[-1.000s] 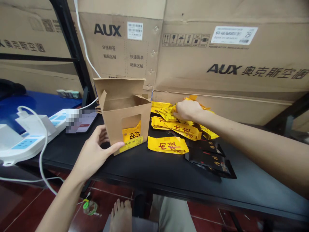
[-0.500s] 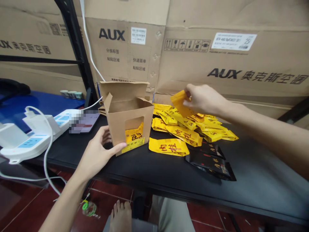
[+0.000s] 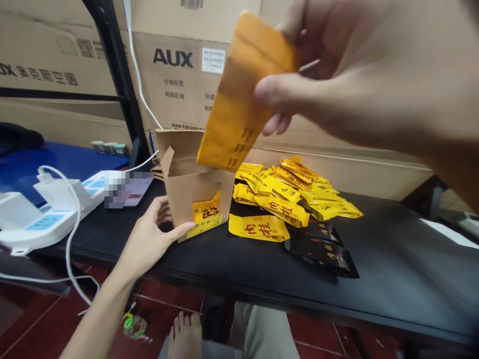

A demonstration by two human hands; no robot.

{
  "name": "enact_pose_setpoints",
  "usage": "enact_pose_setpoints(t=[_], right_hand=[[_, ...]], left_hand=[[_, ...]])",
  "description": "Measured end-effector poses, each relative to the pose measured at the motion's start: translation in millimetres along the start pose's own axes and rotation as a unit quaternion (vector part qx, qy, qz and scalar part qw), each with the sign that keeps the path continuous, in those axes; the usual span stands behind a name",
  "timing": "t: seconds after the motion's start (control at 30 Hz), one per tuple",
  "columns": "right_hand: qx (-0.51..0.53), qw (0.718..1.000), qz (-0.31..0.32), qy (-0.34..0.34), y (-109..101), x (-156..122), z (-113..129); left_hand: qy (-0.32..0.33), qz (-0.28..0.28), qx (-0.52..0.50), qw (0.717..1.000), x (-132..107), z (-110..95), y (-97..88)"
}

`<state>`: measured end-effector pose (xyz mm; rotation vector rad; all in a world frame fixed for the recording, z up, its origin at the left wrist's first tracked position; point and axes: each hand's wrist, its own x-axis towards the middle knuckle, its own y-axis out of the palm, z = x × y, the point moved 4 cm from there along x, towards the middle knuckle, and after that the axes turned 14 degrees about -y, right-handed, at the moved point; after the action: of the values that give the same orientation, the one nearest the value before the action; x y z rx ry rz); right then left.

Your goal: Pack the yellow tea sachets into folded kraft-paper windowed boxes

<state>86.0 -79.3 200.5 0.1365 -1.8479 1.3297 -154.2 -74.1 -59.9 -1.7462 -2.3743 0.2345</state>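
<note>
My left hand [image 3: 147,234] grips the front corner of an open kraft-paper box [image 3: 198,199], its thumb lying across the box's front below a cut-out window. Through that window shows a yellow sachet [image 3: 205,212] with a label strip. My right hand [image 3: 355,70] is very close to the camera, pinching a flat orange-yellow sachet [image 3: 243,94] above the box's open top. To the right lies a heap of yellow sachets [image 3: 288,192] with dark Chinese characters. A single sachet [image 3: 258,228] lies in front of it, and black packets [image 3: 322,252] lie nearby.
All this stands on a black tabletop [image 3: 392,249]. Large AUX cardboard cartons [image 3: 194,85] rise behind it. At the left are a white power strip [image 3: 48,224] with a cable and a blurred phone [image 3: 129,189]. My bare foot [image 3: 185,339] shows below on a red tile floor.
My right hand has risen towards the camera and moved left, carrying the sachet over the box. The left hand and box stay nearly in place, and the heap looks slightly shifted.
</note>
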Motion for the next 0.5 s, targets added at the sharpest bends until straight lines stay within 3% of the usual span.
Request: enact_pose_setpoints(t=[0.13,0.43,0.5], right_hand=[[-0.097,0.994,0.050,-0.027,23,12,19],[-0.167,0.971,0.104,-0.135,37,35,36],[-0.144,0.969,0.149,-0.137,48,35,33]], left_hand=[[-0.002,-0.001,-0.004,1.000,1,1,-0.3],[0.013,0.000,-0.004,1.000,2,3,-1.2],[0.018,0.001,-0.003,1.000,2,4,-1.2]])
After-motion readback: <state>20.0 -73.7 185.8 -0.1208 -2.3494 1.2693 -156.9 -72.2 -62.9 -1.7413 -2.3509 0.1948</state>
